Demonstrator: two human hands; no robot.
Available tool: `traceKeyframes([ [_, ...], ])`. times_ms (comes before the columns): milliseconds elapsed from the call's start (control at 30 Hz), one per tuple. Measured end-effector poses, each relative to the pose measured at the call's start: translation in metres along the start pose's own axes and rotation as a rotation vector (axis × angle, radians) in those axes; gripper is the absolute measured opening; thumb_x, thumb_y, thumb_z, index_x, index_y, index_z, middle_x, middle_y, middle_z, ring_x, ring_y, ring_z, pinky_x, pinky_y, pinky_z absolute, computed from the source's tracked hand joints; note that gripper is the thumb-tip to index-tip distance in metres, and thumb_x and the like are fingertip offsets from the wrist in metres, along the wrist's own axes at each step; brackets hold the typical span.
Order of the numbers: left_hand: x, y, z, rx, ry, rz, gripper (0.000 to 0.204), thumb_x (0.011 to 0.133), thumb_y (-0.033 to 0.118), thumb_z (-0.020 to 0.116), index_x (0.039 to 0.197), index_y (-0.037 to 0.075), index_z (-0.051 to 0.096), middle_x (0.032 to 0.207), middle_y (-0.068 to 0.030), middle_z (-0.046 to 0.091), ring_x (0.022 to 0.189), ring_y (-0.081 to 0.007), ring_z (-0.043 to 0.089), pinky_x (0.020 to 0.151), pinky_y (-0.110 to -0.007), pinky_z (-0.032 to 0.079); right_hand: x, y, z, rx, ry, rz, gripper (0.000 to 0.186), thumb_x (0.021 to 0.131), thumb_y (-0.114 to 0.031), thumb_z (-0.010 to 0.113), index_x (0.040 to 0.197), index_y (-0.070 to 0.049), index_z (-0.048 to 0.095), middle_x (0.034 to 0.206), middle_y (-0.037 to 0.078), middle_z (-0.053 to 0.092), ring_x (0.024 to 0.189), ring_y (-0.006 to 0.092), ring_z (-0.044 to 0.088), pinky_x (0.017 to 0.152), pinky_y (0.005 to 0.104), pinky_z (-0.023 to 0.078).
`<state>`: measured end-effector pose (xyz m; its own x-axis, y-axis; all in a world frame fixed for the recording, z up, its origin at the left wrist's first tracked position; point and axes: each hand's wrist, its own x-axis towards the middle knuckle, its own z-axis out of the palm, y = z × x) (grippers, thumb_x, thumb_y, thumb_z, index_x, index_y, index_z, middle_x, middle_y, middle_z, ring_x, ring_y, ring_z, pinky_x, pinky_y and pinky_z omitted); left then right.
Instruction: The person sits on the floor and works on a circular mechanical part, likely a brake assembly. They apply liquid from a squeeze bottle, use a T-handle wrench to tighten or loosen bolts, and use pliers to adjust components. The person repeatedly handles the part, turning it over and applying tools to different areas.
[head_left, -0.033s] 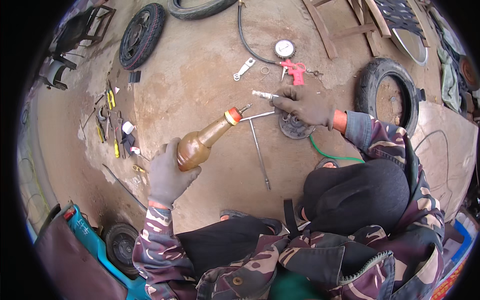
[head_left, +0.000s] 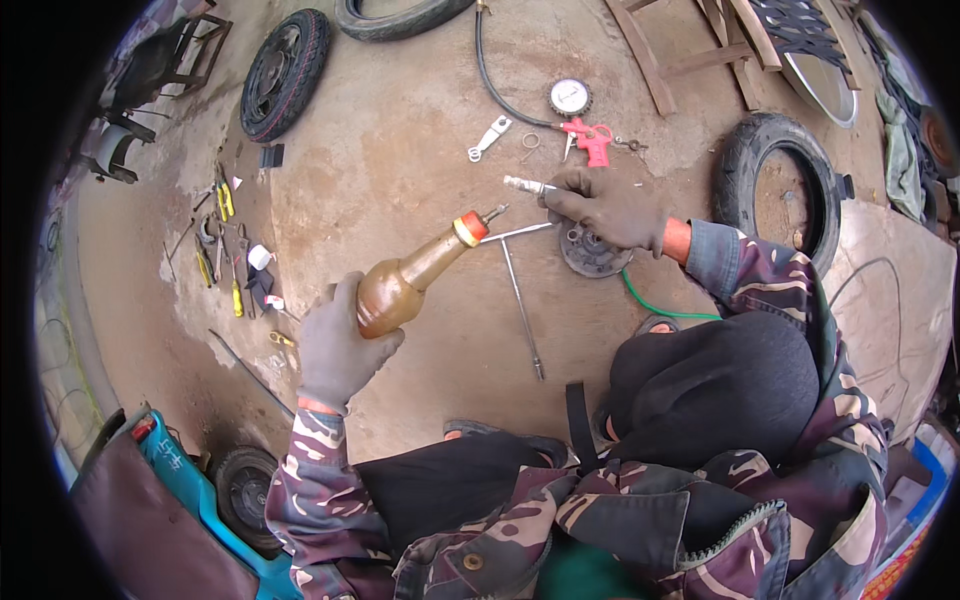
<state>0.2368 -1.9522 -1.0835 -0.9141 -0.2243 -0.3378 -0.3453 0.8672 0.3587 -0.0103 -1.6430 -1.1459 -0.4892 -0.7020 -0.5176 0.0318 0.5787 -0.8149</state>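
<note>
In a grey work glove, my left hand grips the fat lower part of an amber-brown plastic bottle. The bottle is tilted, its red-and-yellow cap with a thin metal nozzle pointing up and right. My right hand, also gloved, pinches a short silver metal shaft whose free end points left, apart from the nozzle. Under that hand a round, dark metal brake plate lies on the ground, partly covered by the glove. Between the two hands lies a T-handle wrench.
Beyond my right hand are a red air gun with a round gauge and a silver lever. Pliers and a screwdriver lie left. A tire lies right; a wheel is far left. A green cord runs past my knee.
</note>
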Motion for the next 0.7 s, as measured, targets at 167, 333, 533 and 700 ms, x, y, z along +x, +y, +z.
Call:
traceKeyframes([
  [167, -0.002, 0.024, -0.008, 0.058, 0.039, -0.062, 0.073, 0.070, 0.029, 0.092, 0.133, 0.008, 0.062, 0.112, -0.0203, 0.069, 0.101, -0.0431, 0.069, 0.087, -0.052, 0.057, -0.011, -0.002, 0.028, 0.060, 0.180, -0.008, 0.042, 0.106, -0.038, 0.061, 0.106, 0.001, 0.076, 0.082, 0.009, 0.072, 0.076, 0.0172, 0.067, 0.075, 0.0358, 0.053],
  [333, -0.003, 0.025, 0.001, 0.138, -0.018, -0.074, 0.068, 0.069, 0.029, 0.092, 0.127, 0.008, 0.063, 0.109, -0.0196, 0.069, 0.100, -0.0429, 0.070, 0.085, -0.053, 0.057, -0.008, 0.015, 0.038, 0.067, 0.198, -0.030, 0.045, 0.105, -0.040, 0.062, 0.105, 0.003, 0.076, 0.081, 0.011, 0.072, 0.075, 0.0177, 0.067, 0.073, 0.0374, 0.052],
  [533, -0.006, 0.019, 0.002, 0.137, 0.026, -0.033, 0.064, 0.069, 0.029, 0.092, 0.122, 0.008, 0.063, 0.107, -0.0191, 0.069, 0.097, -0.0426, 0.069, 0.083, -0.052, 0.057, -0.005, 0.020, 0.058, 0.135, 0.193, -0.040, 0.047, 0.105, -0.040, 0.062, 0.101, 0.004, 0.076, 0.078, 0.013, 0.071, 0.073, 0.0189, 0.067, 0.070, 0.0387, 0.052],
  [700, -0.010, 0.021, 0.000, 0.175, -0.010, -0.061, 0.064, 0.069, 0.029, 0.092, 0.122, 0.009, 0.063, 0.106, -0.0191, 0.069, 0.097, -0.0423, 0.069, 0.082, -0.052, 0.057, -0.008, 0.019, 0.060, 0.097, 0.205, -0.055, 0.048, 0.104, -0.040, 0.062, 0.103, 0.006, 0.076, 0.077, 0.015, 0.072, 0.072, 0.0211, 0.069, 0.071, 0.0392, 0.053],
])
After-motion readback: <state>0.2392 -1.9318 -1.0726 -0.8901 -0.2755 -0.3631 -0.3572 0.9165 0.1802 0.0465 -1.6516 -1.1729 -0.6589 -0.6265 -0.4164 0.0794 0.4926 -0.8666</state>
